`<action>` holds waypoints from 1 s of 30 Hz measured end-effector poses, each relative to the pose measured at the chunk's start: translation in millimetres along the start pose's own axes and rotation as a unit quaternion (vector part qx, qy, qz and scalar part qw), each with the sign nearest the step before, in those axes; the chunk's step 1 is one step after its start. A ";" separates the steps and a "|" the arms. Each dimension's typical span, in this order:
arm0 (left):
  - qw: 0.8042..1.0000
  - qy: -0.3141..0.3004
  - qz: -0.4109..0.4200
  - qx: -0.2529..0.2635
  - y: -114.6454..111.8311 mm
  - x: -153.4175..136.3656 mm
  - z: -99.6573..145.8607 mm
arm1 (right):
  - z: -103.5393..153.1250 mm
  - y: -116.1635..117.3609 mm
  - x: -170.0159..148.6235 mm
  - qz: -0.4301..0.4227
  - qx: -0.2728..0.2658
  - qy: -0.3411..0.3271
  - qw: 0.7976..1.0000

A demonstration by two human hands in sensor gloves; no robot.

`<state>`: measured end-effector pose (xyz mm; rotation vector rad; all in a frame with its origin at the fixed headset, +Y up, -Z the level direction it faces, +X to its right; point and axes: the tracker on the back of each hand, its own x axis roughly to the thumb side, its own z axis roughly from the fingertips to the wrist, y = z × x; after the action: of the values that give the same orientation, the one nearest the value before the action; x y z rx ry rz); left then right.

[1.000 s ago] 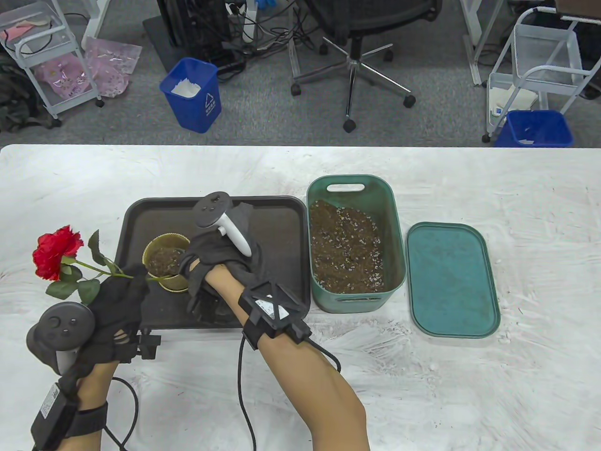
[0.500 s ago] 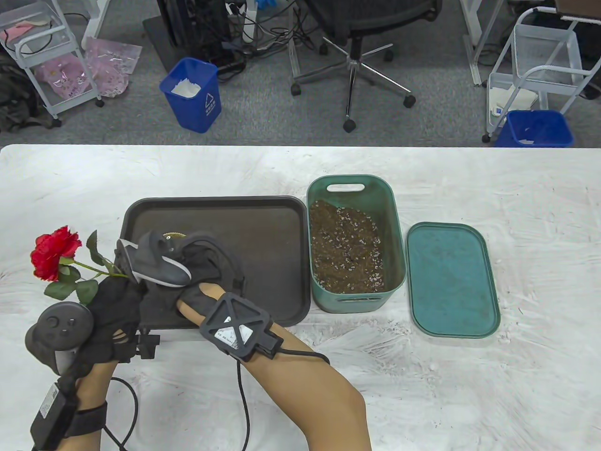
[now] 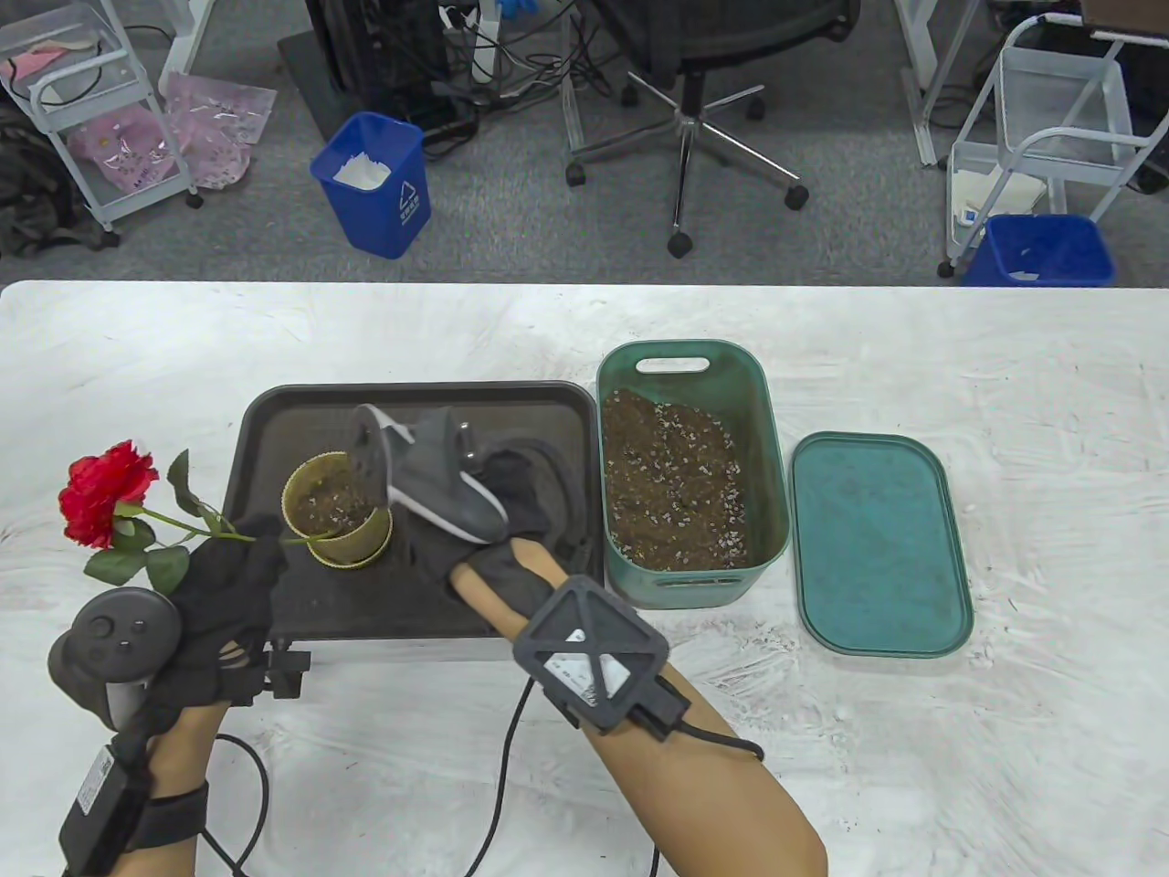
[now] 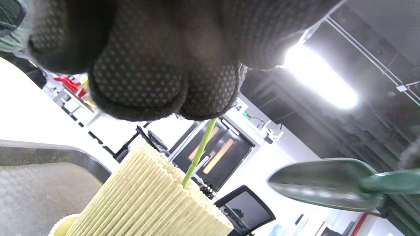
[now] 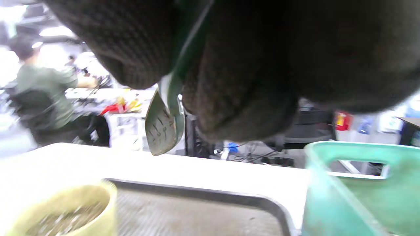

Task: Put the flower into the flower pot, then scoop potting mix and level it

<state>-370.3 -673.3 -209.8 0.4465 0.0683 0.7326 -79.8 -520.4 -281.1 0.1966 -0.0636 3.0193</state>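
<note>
My left hand [image 3: 239, 559] pinches the green stem of the red rose [image 3: 97, 491], which leans out to the left while its lower end dips into the yellow ribbed flower pot [image 3: 336, 513]. The left wrist view shows the stem [image 4: 199, 151] running from my fingertips [image 4: 157, 82] over the pot's rim [image 4: 154, 196]. The pot holds some potting mix. Just right of the pot, my right hand [image 3: 475, 548] grips a green trowel [image 5: 164, 127], its blade hovering beside the pot [image 5: 65, 209]. In the table view the tracker [image 3: 429, 468] hides the trowel.
The pot stands on a black tray [image 3: 511, 411]. Right of the tray a green bin [image 3: 772, 429] holds potting mix, and its lid [image 3: 877, 544] lies flat further right. A person sits at a far desk [image 5: 42, 95].
My right hand swung left over the pot with its wrist rolled, then drew back to the right, so the pot shows again. The left hand and the rose stayed put.
</note>
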 end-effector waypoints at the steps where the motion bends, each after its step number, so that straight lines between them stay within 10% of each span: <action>1: 1.000 0.001 0.001 0.000 -0.1 0.1 0.0 | -0.3 -8.7 -18.8 -0.016 -0.010 0.022 1.000; 8: 1.000 0.002 0.002 0.000 -0.2 0.3 0.0 | -8.7 -28.2 -122.9 -0.056 -0.038 0.158 0.985; 14: 1.000 0.002 -0.002 0.001 0.2 0.2 -0.3 | -40.3 18.2 -186.0 -0.070 0.048 0.228 0.970; 30: 1.000 0.004 -0.003 0.000 0.7 -0.4 -0.7 | -78.0 94.0 -192.6 -0.018 0.149 0.247 0.957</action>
<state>-371.2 -672.9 -210.2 0.4438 0.0772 0.7287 89.0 -631.4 -386.9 -0.5281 0.4322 2.9254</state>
